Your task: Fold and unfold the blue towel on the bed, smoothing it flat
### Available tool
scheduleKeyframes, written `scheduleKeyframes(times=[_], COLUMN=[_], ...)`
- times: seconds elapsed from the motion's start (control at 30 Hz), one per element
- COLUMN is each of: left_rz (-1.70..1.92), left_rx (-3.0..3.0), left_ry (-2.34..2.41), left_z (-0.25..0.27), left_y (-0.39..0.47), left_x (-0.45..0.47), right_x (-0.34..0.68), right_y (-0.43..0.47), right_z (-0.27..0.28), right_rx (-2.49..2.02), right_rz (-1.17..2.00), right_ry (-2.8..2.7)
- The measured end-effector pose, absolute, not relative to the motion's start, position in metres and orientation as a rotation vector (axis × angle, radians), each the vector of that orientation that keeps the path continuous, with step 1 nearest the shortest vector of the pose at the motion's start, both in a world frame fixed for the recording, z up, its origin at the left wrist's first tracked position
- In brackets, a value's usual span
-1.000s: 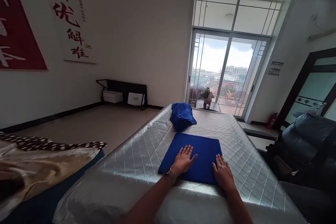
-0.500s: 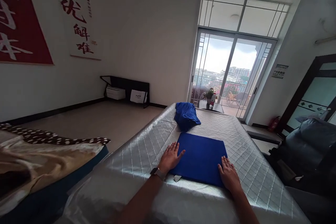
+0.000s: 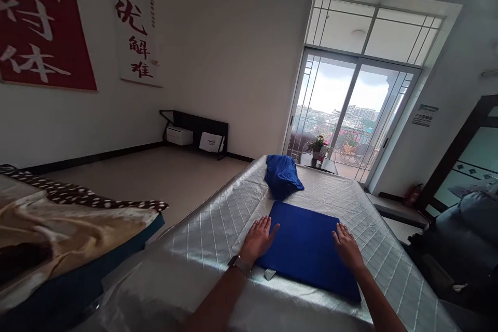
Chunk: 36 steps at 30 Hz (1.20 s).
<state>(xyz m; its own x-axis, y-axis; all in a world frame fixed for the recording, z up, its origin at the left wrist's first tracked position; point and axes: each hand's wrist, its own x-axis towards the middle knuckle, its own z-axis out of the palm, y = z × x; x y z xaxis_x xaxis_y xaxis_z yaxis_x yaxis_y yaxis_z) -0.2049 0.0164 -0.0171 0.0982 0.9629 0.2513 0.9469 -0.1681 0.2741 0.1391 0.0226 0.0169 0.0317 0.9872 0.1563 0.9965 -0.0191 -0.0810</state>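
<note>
Left hand (image 3: pixel 259 238): open, fingers straight and thumb spread; it lies along the left edge of the blue pad (image 3: pixel 305 249), thumb reaching toward the pad's top; a band (image 3: pixel 241 265) circles the wrist
Right hand (image 3: pixel 347 246): open as well, fingers extended; it rests at the pad's right edge, near the far right corner
Blue pad: flat and square-cornered, between the hands; it lies on the silver quilted mattress (image 3: pixel 392 249), well short of the mattress's far edge
Pale tag (image 3: pixel 269 274): pokes out at the pad's near edge, by the near left corner
Blue cloth (image 3: pixel 283 174): crumpled, toward the mattress's far left corner; just beyond the pad
Past the far edge: a small dark table (image 3: pixel 330 167); a potted plant (image 3: pixel 318 144) and a bottle (image 3: pixel 321 154) stand on it
</note>
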Motion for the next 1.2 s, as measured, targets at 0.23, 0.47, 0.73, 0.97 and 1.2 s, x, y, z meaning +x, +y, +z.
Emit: scheduleKeyframes(times=[0.23, 0.47, 0.73, 0.97, 1.2], left_rz=[0.633, 0.670, 0.728, 0.748, 0.570], left_rx=[2.303, 2.277, 2.287, 2.656, 2.741], left_ry=[2.019, 2.000, 2.032, 1.633, 1.282], left_z=[-0.016, -0.012, -0.002, 0.017, 0.010], left_y=[0.019, 0.021, 0.019, 0.010, 0.025], left_x=[-0.208, -0.207, -0.203, -0.120, 0.011], right_x=[0.142, 0.149, 0.149, 0.145, 0.152], right_y=[0.063, 0.064, 0.054, 0.052, 0.048], right_z=[-0.012, -0.019, -0.012, -0.009, -0.014], right_rx=[-2.213, -2.179, -2.163, -2.169, -2.140], right_rz=[0.016, 0.035, 0.100, 0.106, -0.006], right_ry=[-2.068, -2.103, -2.074, -2.041, -2.202])
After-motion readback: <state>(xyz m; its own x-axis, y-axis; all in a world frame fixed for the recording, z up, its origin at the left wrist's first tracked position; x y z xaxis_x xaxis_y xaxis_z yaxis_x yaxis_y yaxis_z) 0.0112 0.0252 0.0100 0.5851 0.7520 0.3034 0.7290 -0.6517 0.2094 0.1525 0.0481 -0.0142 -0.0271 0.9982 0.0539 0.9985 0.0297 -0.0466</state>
